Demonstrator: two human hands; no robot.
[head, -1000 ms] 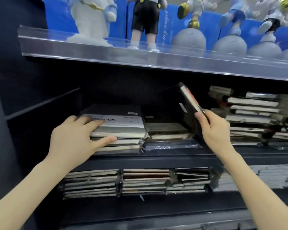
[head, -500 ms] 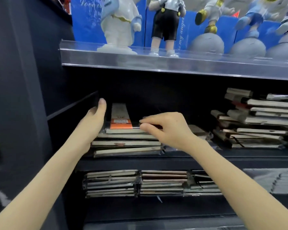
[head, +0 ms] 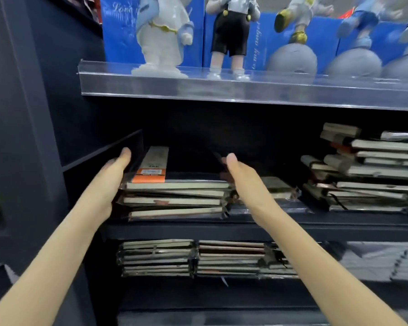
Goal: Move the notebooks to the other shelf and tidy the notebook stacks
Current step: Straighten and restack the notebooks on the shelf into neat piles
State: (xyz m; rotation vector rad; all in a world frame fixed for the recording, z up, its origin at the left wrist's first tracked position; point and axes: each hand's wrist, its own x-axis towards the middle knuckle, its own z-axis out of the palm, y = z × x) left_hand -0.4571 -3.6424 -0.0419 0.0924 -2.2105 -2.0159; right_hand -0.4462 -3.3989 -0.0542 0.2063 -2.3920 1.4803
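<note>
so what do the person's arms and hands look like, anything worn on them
Nothing worn that shows. The left hand and right hand are bare: no gloves, rings or watch. The left forearm and right forearm are bare to the picture's edge, with no sleeves or bracelets.

Left hand [head: 107,184] and right hand [head: 244,178] press flat against opposite sides of the notebook stack [head: 174,200].

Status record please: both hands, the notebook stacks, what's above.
left hand: flat against the left side of the left stack
right hand: flat against that stack's right side
grip: neither hand holds a notebook
left stack: middle shelf, orange-banded notebook on top
right stack: same shelf, untidy, edges jutting
lower shelf: stacks side by side
top shelf: figurines
</note>
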